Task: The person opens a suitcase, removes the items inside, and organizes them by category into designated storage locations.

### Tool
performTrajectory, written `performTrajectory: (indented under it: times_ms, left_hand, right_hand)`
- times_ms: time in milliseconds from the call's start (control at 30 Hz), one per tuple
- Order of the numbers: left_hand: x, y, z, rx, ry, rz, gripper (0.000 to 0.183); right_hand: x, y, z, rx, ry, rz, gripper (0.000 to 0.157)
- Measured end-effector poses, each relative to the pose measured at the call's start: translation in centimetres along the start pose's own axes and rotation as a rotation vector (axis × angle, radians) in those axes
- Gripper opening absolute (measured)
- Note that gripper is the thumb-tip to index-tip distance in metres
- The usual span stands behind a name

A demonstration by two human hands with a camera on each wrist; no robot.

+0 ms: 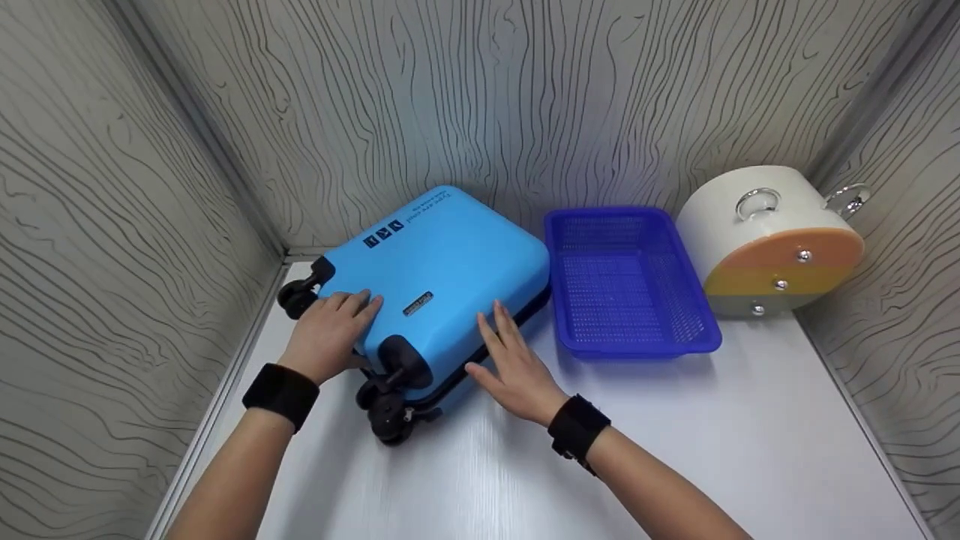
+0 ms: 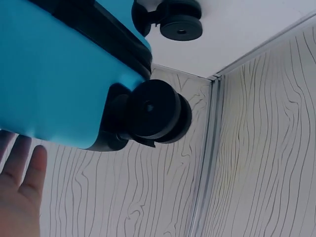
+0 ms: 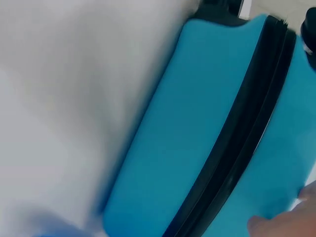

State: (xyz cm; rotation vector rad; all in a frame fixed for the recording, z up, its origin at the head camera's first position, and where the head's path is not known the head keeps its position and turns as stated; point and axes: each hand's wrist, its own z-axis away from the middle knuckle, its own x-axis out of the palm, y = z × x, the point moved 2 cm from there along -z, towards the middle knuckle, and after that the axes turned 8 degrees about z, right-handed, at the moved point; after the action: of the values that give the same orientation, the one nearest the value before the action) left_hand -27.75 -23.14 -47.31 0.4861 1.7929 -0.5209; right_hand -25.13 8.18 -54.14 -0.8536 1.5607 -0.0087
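A light blue suitcase (image 1: 442, 262) with black wheels lies flat on the white table, its wheeled end toward the left and front. My left hand (image 1: 328, 337) rests on that end between the wheels (image 1: 390, 412), its fingers lying straight on the upper face. In the left wrist view those fingers (image 2: 32, 173) reach along the shell past a black wheel (image 2: 153, 108). My right hand (image 1: 517, 371) is at the long front side, fingers straight and spread against the shell. The right wrist view shows the black zip band (image 3: 237, 133) along the suitcase's side, with fingertips (image 3: 261, 224) beside it.
Right of the suitcase stands a blue plastic basket (image 1: 637, 350) with perforated walls. Beyond it, a white rounded box (image 1: 739, 199) with a striped front, small knobs and ring handles stands by the right wall. Wood-grain panels (image 1: 480, 97) enclose the table's back and sides.
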Motion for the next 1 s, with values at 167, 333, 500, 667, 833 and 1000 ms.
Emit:
performTrajectory:
  times_ms: [167,333,500,667,833,1000]
  left_hand:
    - [0.8,1.3,-0.3,0.015,0.014,0.073,0.110]
    - [1.5,3.0,-1.3,-0.001,0.037,0.115,0.107]
    - [1.7,5.2,-2.6,-0.036,0.066,0.070,0.105]
    - [1.9,7.3,-4.3,-0.083,0.064,0.005,0.107]
    - [2.3,9.3,-6.1,-0.123,0.091,-0.038,0.106]
    - [2.8,11.1,-7.6,-0.153,0.118,-0.057,0.104]
  right_hand:
    - [-1.2,1.4,-0.7,0.026,-0.010,-0.046,0.078]
    - [-2.7,2.6,-1.6,0.091,-0.035,-0.126,0.079]
    - [-4.2,3.6,-2.2,0.142,-0.056,-0.216,0.085]
    - [-5.5,3.8,-2.5,0.128,-0.073,-0.161,0.090]
    - [-6.9,2.9,-3.4,0.031,-0.127,-0.034,0.089]
    - [-8.2,1.8,-4.7,-0.058,-0.225,0.070,0.089]
